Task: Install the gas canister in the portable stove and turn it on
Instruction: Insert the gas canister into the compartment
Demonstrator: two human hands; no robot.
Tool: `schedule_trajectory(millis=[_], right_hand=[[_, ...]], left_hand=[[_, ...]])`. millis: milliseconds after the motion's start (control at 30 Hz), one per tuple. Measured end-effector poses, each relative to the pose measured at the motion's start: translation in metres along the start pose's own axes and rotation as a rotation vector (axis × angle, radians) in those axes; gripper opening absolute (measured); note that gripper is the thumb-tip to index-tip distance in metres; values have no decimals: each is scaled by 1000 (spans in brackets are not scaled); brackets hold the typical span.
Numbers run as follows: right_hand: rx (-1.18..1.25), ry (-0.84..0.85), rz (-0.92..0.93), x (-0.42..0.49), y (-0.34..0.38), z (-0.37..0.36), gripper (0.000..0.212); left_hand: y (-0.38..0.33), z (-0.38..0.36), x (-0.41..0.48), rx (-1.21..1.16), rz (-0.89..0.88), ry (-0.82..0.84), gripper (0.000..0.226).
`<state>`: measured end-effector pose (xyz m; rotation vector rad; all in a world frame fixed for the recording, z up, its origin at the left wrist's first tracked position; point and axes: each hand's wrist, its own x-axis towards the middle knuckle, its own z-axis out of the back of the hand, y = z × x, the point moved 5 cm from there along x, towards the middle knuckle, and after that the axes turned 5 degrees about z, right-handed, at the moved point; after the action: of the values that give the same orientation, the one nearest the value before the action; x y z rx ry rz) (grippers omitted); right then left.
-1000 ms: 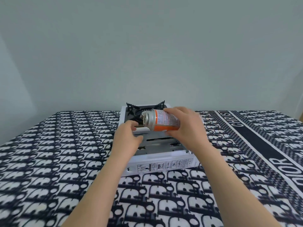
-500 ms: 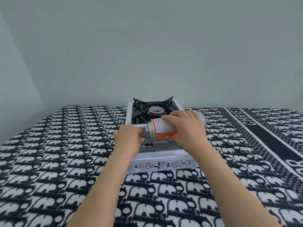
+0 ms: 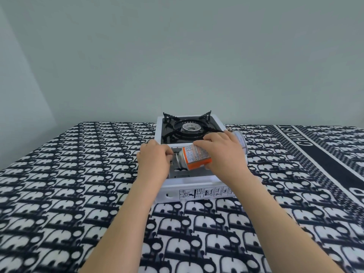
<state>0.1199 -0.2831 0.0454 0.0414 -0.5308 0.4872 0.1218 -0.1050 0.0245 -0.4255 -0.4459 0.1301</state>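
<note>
Pale grey-green wall point(image 3: 177, 56) behind a black-and-white monogram cloth point(image 3: 69, 184) bearing a white portable stove point(image 3: 187, 183).
A dark band on the cloth's right reads "CHRIS…" point(image 3: 295, 134). The stove's near wall carries a pictogram label point(image 3: 204, 193), its print too small to read. The right hand point(image 3: 222, 152) wraps the orange-banded gas canister point(image 3: 197, 157), which lies tilted over the open near compartment, nozzle end lower left. The left hand point(image 3: 155, 162) curls at that end; its hold is unclear.

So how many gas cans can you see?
1: the orange and silver metal gas canister lies sideways over the near end of the white portable stove, held in the right hand. I see no other, though one could be hidden.
</note>
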Motion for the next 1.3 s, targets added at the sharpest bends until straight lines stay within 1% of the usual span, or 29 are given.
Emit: schedule_trajectory(millis=[133, 267, 767, 967, 1133, 1300], right_hand=[[-43, 18, 4, 3, 4, -5, 64], [-32, 44, -5, 5, 6, -12, 66], [57, 158, -28, 9, 3, -27, 73], [42, 174, -7, 10, 5, -28, 71], [49, 248, 2, 11, 6, -30, 70], [76, 268, 0, 11, 6, -32, 68]], left_hand=[[5, 3, 3, -71, -14, 23, 12], [7, 6, 4, -135, -31, 15, 9], [9, 7, 3, -173, -50, -19, 7], [7, 6, 3, -181, -60, -22, 7], [8, 2, 3, -177, -20, 23, 10], [8, 0, 4, -175, -9, 52, 12]])
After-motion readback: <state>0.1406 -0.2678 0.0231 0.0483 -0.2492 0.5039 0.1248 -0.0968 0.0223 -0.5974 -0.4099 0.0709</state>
